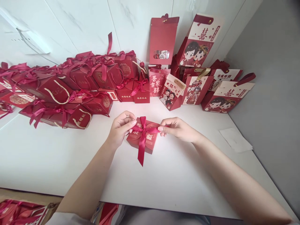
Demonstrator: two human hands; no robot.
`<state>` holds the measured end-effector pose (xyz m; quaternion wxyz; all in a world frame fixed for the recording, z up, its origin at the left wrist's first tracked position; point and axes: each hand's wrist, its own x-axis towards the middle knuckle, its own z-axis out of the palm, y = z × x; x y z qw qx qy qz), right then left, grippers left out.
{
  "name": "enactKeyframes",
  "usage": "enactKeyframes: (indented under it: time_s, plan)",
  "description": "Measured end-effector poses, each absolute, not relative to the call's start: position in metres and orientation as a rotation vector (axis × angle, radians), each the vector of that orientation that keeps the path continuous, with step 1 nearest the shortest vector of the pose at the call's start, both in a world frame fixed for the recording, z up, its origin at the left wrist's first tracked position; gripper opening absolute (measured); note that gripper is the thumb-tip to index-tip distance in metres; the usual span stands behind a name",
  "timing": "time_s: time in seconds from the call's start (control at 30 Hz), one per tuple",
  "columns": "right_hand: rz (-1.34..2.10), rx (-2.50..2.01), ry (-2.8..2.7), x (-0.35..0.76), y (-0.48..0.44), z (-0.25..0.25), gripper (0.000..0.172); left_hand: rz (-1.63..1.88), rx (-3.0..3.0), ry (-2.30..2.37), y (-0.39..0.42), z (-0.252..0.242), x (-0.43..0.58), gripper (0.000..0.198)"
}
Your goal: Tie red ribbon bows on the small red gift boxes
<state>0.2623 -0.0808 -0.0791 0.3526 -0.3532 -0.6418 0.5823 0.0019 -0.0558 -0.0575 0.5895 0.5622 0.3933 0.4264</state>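
A small red gift box (149,142) stands on the white table (178,175) in front of me. A dark red ribbon (142,142) is tied across its top, with one long tail hanging down the front. My left hand (120,128) pinches the ribbon's left loop with closed fingers. On the other side, my right hand (177,128) pinches the ribbon's right end, fingers closed. Both hands pull outward at the box's top.
Several red ribboned boxes (77,90) are heaped at the back left. Red and white gift bags (199,90) with cartoon couples stand along the back wall. A white paper scrap (235,140) lies at the right. A carton with more red boxes (21,212) sits below the table's front edge.
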Motion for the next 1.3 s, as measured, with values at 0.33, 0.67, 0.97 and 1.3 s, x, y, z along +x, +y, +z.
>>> enactKeyframes:
  time_s: [0.33, 0.67, 0.97, 1.3]
  plan:
    - [1.184, -0.968, -1.900, 0.262, -0.089, -0.065, 0.032, 0.955, 1.312, 0.927, -0.055, -0.061, 0.001, 0.022]
    - [1.089, -1.156, -2.107, 0.248, -0.084, -0.029, 0.034, 0.953, 1.266, 0.898, -0.055, -0.063, 0.001, 0.020]
    - [0.882, -0.982, -2.467, 0.247, -0.085, -0.027, 0.023, 0.912, 1.282, 0.878, -0.055, -0.064, 0.002, 0.020]
    - [0.599, -1.095, -2.332, 0.236, -0.090, -0.035, 0.002, 0.936, 1.274, 0.886, -0.056, -0.064, 0.002, 0.021]
